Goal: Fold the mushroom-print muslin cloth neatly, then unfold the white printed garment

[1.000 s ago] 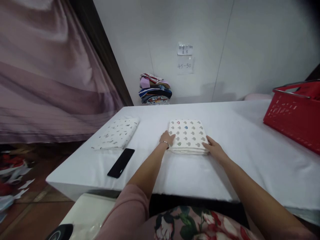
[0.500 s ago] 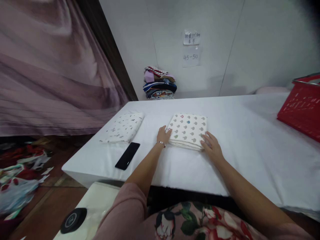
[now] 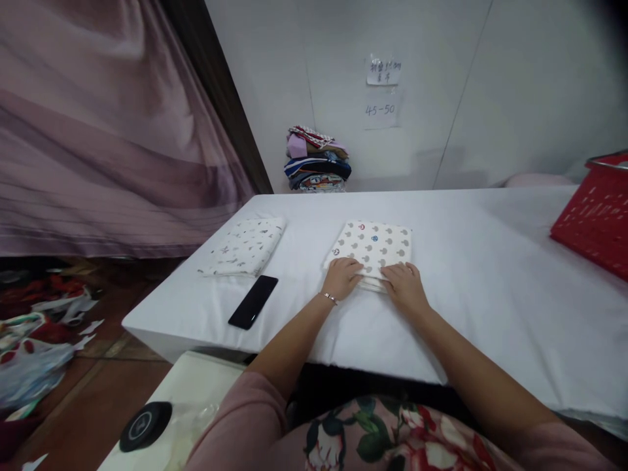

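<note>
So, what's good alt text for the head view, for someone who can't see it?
A person's left-hand grip and right-hand grip rest on the near edge of a folded cloth on a white table. Left of it lie a phone and second cloth; a red basket is far right.

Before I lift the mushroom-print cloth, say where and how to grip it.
Likely best along the near edge of the mushroom-print cloth, coming from your side, one hand toward each corner, fingers above, thumbs below: it lies flat, its layers showing there between the left hand and right hand.
</note>
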`<state>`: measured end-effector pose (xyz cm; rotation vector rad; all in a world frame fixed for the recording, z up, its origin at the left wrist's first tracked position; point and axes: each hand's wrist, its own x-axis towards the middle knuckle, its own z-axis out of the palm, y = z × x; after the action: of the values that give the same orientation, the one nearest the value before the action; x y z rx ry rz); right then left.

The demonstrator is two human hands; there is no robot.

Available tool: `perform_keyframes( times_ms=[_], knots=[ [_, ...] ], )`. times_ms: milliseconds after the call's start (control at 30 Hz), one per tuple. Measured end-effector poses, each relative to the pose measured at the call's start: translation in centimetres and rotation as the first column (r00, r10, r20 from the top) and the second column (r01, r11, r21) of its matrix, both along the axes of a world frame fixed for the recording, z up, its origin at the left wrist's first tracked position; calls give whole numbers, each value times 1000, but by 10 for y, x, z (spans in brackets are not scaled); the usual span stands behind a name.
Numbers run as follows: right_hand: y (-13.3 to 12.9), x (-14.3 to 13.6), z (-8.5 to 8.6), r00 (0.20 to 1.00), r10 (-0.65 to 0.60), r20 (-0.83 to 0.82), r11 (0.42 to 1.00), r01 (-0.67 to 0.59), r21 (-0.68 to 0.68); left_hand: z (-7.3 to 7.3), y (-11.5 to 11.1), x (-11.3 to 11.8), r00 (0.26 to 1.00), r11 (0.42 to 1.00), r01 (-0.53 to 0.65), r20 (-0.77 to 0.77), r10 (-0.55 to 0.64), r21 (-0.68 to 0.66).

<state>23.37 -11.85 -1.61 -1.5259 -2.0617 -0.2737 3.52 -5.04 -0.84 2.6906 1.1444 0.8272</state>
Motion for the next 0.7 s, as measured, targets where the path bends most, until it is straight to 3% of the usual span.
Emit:
perform_keyframes(
  times_ms=[200, 367, 500, 700],
  knots=[
    [5, 0, -3, 999, 30, -39, 998, -28, 56, 3, 3, 2, 1000, 999, -5, 15, 5, -43],
    [0, 2, -11, 996, 82, -37, 996, -80, 42, 0, 1, -2, 993, 997, 52, -106, -47, 48],
    [-2, 1, -13, 998, 67, -10, 998, -67, 18, -3, -3, -4, 987, 998, 46, -155, -39, 44],
    [1, -1, -13, 999, 40, 12, 999, -40, 15, 8, -4, 7, 966, 999, 7, -257, 5, 47]
  ],
)
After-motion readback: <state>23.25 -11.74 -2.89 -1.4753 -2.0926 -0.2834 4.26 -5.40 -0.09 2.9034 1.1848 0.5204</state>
